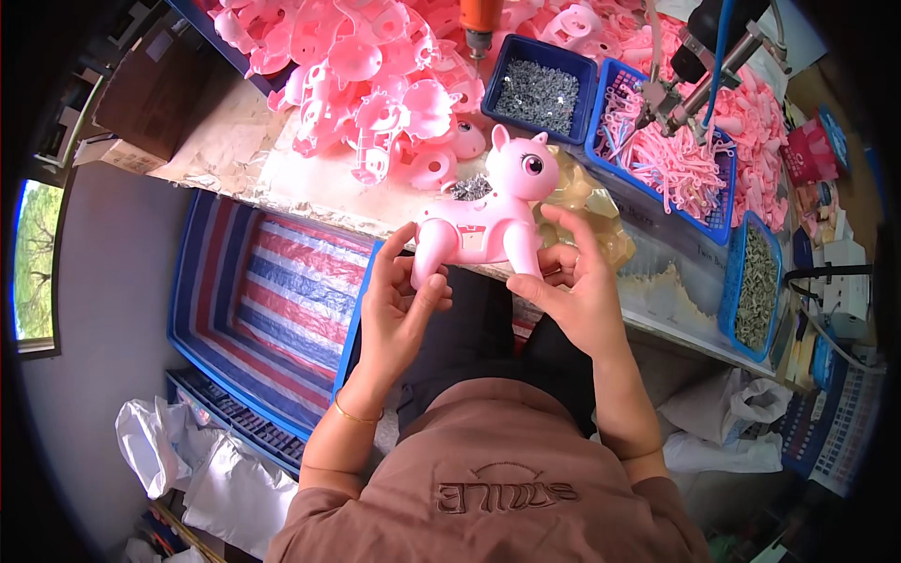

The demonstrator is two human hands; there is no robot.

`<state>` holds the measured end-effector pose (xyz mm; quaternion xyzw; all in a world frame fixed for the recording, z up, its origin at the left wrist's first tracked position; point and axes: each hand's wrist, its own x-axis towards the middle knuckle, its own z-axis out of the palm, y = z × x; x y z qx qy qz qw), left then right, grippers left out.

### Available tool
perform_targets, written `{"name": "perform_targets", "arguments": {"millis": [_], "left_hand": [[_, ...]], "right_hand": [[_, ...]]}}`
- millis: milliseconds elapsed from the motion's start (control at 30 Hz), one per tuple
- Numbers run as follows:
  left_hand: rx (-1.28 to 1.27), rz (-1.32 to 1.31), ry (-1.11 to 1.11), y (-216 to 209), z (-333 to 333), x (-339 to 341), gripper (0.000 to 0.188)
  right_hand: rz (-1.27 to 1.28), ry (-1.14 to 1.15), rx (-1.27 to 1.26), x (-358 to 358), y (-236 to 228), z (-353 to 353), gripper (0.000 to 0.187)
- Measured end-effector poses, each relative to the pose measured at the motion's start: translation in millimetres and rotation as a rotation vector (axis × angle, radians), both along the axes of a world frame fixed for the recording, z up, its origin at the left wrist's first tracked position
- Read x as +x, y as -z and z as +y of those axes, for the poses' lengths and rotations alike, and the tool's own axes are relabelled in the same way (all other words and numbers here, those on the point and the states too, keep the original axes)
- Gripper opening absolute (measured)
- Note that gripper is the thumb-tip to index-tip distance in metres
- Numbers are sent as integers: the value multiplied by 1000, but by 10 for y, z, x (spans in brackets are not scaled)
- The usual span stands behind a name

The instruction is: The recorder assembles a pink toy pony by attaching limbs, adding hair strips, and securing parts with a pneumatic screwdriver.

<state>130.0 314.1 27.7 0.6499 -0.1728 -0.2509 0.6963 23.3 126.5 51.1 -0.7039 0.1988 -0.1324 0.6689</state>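
Observation:
A pink plastic toy pony point(488, 211) is held upright between my two hands, just over the near edge of the workbench. Its head with a large painted eye points right. My left hand point(399, 296) grips the leg at the rear end, thumb in front and fingers behind. On the other side, my right hand point(571, 281) pinches the front leg near its foot, with the index finger raised beside the chest. Behind the pony, a small pile of metal screws point(469, 188) lies on the bench, partly hidden by its back.
Pink shell halves point(375, 84) heap at the back left. An orange screwdriver point(480, 23) hangs above. A dark blue tray point(540, 89) holds screws; a blue basket point(666, 150) holds thin pink parts. A metal fixture point(694, 84) overhangs it. A striped-lined bin point(282, 291) stands left below the bench.

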Motion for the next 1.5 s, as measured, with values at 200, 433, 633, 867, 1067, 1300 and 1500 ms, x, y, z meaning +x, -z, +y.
{"name": "perform_targets", "arguments": {"millis": [200, 433, 633, 867, 1067, 1300, 1500], "left_hand": [[61, -40, 45, 6, -34, -80, 69], [-215, 224, -25, -54, -137, -176, 84], [-370, 443, 82, 20, -96, -13, 73], [-392, 557, 96, 104, -50, 67, 54], [-462, 598, 107, 216, -20, 110, 51], [-593, 804, 60, 206, -38, 137, 42], [-301, 583, -5, 247, -83, 132, 32]], "right_hand": [[-84, -72, 129, -11, 112, -14, 68], [-143, -87, 193, 31, 248, 2, 67], [-187, -95, 253, 19, 299, -62, 69], [-191, -108, 278, 38, 296, -62, 70], [-172, -84, 330, 41, 250, -14, 69], [-154, -61, 278, 11, 229, 92, 51], [-154, -87, -110, -4, 8, 390, 40]]}}
